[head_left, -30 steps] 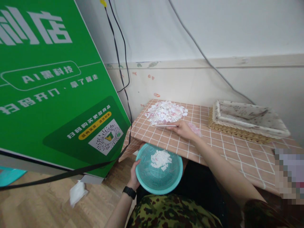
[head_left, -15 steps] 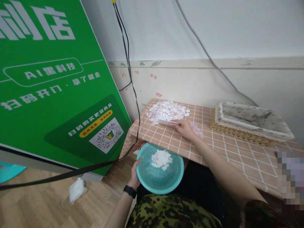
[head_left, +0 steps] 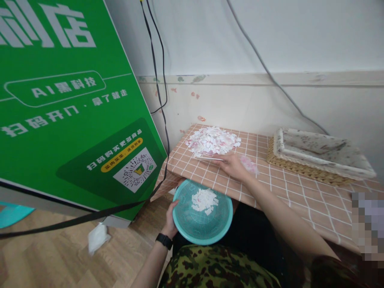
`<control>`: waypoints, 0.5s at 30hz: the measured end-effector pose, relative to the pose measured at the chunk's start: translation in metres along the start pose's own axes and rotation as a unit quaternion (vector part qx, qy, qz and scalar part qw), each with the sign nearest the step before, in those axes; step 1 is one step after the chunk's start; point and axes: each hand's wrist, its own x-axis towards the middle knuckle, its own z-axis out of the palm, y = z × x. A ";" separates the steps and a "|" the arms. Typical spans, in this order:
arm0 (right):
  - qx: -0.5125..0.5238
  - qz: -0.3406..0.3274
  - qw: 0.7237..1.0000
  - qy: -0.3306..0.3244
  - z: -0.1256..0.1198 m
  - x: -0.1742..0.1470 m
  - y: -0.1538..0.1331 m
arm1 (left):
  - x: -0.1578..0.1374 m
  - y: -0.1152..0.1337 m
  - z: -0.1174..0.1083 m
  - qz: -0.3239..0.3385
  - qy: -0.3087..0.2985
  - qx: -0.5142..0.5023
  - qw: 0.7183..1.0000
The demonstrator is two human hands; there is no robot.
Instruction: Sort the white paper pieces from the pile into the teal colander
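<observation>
My left hand (head_left: 171,218) grips the left rim of a teal plastic colander (head_left: 220,228), which sits below the table's front edge, over my lap. White paper scraps (head_left: 205,201) lie inside the colander. Over the table, my right hand (head_left: 232,165) is closed on a thin, flat white card (head_left: 211,157), seen nearly edge-on. Just beyond the card is a heap of white and pinkish paper scraps (head_left: 214,140). Beside the right wrist lies a smaller pink patch of scraps (head_left: 249,164), partly hidden by the hand.
A brown checked cloth (head_left: 288,188) covers the table. A wicker basket with a fabric lining (head_left: 318,174) stands at the right. A green cabinet (head_left: 72,160) rises at the left, with a black strap (head_left: 90,217) hanging across it. A white plastic bag (head_left: 98,239) lies on the floor.
My right hand and the card have shifted slightly toward me and lower, the card now more edge-on. The left hand and colander are almost unmoved. The black strap has swung a little left.
</observation>
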 end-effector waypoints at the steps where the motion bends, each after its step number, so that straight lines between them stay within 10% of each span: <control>1: -0.003 -0.011 1.000 -0.009 0.000 -0.001 -0.003 | 0.000 0.000 0.000 0.002 -0.001 -0.001 1.000; 9: -0.043 -0.016 0.999 -0.016 -0.010 -0.011 -0.007 | -0.003 0.001 0.003 0.004 0.005 -0.002 1.000; 15: -0.103 -0.110 0.988 -0.020 0.035 -0.035 -0.041 | -0.005 0.002 0.007 -0.003 0.029 -0.006 1.000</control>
